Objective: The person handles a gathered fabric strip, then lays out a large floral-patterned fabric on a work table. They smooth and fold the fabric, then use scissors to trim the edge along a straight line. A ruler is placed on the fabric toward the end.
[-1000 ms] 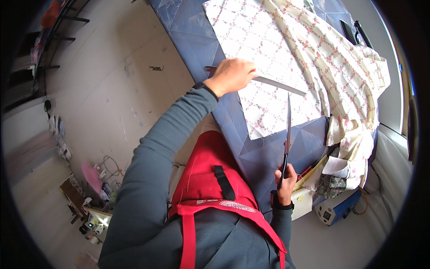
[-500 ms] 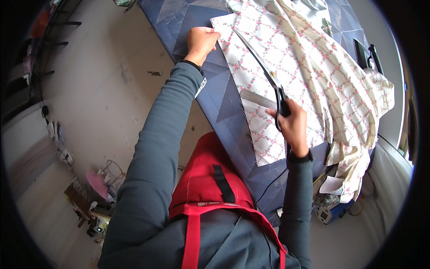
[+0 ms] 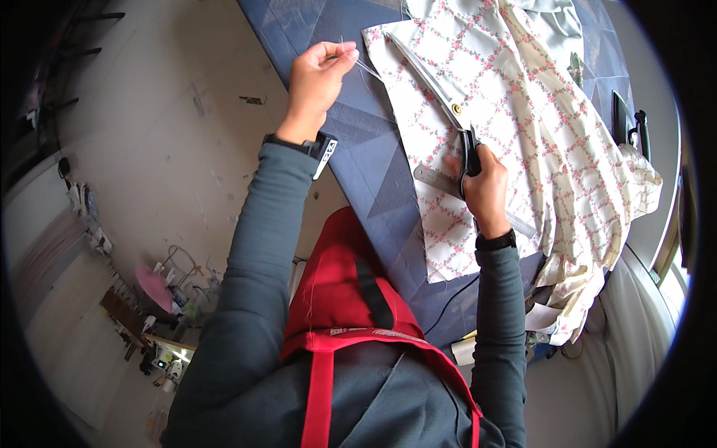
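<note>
Two bare hands are at the floral cloth [image 3: 515, 97] in the head view, a white piece with a pink-and-green trellis pattern spread on a blue table [image 3: 358, 145]. The left hand [image 3: 314, 82] is just off the cloth's left edge, near its upper left corner, thumb and forefinger pinched together on a few thin white threads [image 3: 367, 71] that stretch toward that edge. The right hand [image 3: 487, 187] is over the lower middle of the cloth, fingers wrapped around the black handles of the scissors [image 3: 456, 109]. Their blades lie over the cloth and point toward its upper left corner; whether they touch it, I cannot tell. A metal ruler [image 3: 433, 179] lies slantwise across the cloth's lower part, its middle hidden by the right hand. The cloth is flat along its left side and gathers in loose folds along its right. A pale grey-green fabric [image 3: 560, 26] is at the cloth's upper right, and a black cable [image 3: 450, 302] runs below its bottom edge.
</note>
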The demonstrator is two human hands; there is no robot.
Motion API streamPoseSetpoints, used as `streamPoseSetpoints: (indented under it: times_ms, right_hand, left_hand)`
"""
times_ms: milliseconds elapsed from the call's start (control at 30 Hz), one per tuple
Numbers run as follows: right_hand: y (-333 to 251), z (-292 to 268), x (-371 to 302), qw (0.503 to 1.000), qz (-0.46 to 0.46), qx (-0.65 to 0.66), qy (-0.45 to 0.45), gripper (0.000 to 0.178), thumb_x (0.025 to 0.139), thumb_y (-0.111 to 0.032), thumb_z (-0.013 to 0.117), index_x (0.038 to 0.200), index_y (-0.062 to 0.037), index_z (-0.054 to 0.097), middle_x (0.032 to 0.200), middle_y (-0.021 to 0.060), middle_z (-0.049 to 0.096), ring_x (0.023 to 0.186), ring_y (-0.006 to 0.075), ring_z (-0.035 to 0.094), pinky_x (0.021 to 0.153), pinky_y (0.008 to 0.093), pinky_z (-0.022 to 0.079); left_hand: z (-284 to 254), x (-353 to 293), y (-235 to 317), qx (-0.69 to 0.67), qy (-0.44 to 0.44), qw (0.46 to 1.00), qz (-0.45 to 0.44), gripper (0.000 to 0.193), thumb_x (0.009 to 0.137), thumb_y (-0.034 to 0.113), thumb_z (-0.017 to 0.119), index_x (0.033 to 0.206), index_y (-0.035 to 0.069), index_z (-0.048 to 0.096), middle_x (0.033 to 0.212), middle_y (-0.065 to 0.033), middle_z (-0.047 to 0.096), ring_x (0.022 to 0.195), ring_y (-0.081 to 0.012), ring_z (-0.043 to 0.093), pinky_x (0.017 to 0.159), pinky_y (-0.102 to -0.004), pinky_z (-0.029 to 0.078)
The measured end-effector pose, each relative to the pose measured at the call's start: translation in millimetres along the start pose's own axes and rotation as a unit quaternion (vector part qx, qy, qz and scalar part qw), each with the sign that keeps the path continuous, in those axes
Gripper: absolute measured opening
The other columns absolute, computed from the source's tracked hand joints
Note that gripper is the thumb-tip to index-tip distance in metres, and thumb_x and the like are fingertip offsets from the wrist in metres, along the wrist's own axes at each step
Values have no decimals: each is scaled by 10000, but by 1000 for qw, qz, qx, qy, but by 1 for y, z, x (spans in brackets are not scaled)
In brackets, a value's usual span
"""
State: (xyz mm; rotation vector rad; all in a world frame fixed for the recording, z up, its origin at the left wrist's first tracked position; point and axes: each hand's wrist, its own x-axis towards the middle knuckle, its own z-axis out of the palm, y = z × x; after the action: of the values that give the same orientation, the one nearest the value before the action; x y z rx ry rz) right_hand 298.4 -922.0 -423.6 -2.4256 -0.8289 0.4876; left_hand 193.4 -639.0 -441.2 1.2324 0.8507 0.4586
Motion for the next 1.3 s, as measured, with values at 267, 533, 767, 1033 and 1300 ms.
streamPoseSetpoints:
  times_ms: [267, 533, 767, 1033, 1300]
  right_hand:
    - [2, 7, -5, 999, -11, -1, 30, 443, 793, -270, 830, 770, 5, 484, 718, 193, 556, 595, 422, 525, 543, 455, 417]
    - [-1, -1, -14, 999, 28, 19, 32, 492, 738, -302, 885, 738, 20, 513, 649, 147, 532, 534, 283, 454, 516, 394, 391]
    - [3, 7, -45, 997, 42, 8, 62, 499, 709, -315, 899, 723, 7, 518, 628, 126, 509, 535, 298, 468, 519, 397, 397]
    - [12, 12, -49, 997, 29, 4, 68, 509, 719, -329, 890, 730, 0, 501, 658, 137, 527, 554, 337, 500, 532, 407, 418]
    - [12, 14, -168, 987, 139, 13, 77, 584, 642, -420, 929, 857, -32, 549, 640, 68, 497, 544, 226, 482, 524, 349, 444]
  left_hand:
    - [-49, -52, -9, 98, 20, 991, -92, 142, 998, 198, 606, 969, 66, 560, 722, 17, 527, 628, -52, 461, 658, -246, 473]
    - [5, -44, -16, 416, -45, 859, 294, 170, 776, 162, 790, 904, 77, 715, 901, -72, 666, 889, -271, 626, 803, -389, 497]
    - [2, -31, -22, 495, -110, 828, 239, 97, 777, 105, 759, 822, 49, 695, 891, -65, 636, 892, -245, 622, 808, -362, 500]
    - [-19, -21, -1, 410, -161, 892, 99, 103, 825, 93, 727, 839, 0, 685, 930, -38, 669, 853, -138, 627, 828, -286, 494]
    - [-2, -23, -2, -50, -347, 935, -52, 111, 990, 174, 566, 947, 72, 572, 1045, -79, 659, 873, -85, 530, 831, -233, 411]
